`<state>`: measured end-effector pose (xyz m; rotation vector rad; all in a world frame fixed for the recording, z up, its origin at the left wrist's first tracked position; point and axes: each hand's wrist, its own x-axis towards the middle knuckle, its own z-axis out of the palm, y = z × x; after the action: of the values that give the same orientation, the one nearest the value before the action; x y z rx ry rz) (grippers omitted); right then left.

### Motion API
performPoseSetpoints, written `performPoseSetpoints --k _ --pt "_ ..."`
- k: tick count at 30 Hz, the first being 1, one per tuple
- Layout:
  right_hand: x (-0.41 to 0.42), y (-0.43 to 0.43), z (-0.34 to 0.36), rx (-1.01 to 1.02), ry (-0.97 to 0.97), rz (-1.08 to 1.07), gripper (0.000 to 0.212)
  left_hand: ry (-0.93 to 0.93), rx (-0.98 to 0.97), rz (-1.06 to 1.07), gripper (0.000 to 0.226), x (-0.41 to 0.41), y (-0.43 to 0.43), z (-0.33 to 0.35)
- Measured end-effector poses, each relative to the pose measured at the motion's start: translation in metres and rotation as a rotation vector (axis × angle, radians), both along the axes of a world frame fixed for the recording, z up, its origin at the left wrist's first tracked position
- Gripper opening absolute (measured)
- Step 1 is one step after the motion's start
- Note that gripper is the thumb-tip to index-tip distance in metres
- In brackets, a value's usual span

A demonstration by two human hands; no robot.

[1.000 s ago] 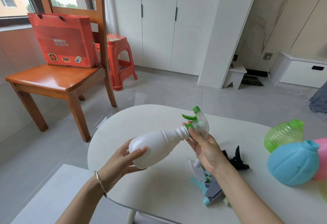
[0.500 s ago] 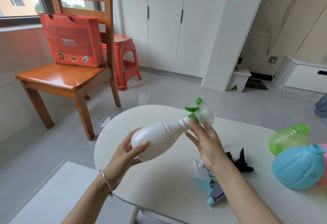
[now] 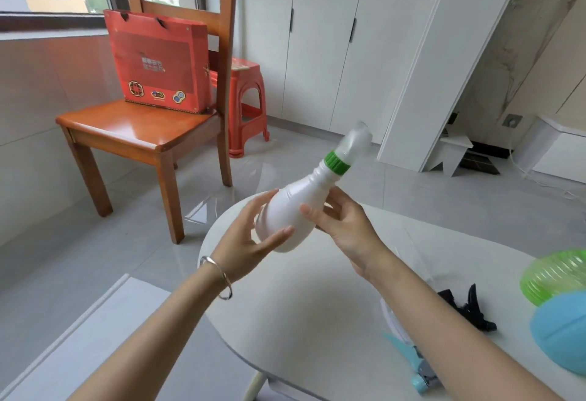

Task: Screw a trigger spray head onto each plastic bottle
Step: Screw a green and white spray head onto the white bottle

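Holding the white bottle (image 3: 291,210) tilted above the worktop (image 3: 317,305), right hand (image 3: 345,226) wrapped round its middle, left hand (image 3: 244,242) spread loosely against its base, spray head (image 3: 352,143) apparently screwed on; next, likely setting it down and taking the green bottle (image 3: 558,277).

Grips a tilted white bottle (image 3: 293,220) above the table's (image 3: 304,305) far edge with right hand (image 3: 344,224); left hand (image 3: 249,237) touches its base; spray head (image 3: 350,145) sits on neck.

3 bottles (image 3: 285,220) (image 3: 555,277) (image 3: 564,334), 3 spray heads (image 3: 350,145) (image 3: 469,308) (image 3: 412,362), 2 hands (image 3: 244,242) (image 3: 345,226), 1 chair (image 3: 136,128), 1 stool (image 3: 247,105)
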<state>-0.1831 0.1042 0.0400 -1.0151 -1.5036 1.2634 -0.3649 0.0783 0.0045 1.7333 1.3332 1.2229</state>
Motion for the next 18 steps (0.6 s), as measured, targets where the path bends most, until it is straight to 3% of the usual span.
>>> performPoseSetpoints --k 12,18 --pt "-0.07 0.117 -0.022 0.029 -0.227 0.048 0.05 0.12 -0.059 0.03 0.07 -0.073 0.109 -0.027" --pt "-0.082 0.136 -0.046 0.072 -0.291 0.034 0.05 0.014 -0.135 -0.006 0.068 -0.082 0.131 -0.055"
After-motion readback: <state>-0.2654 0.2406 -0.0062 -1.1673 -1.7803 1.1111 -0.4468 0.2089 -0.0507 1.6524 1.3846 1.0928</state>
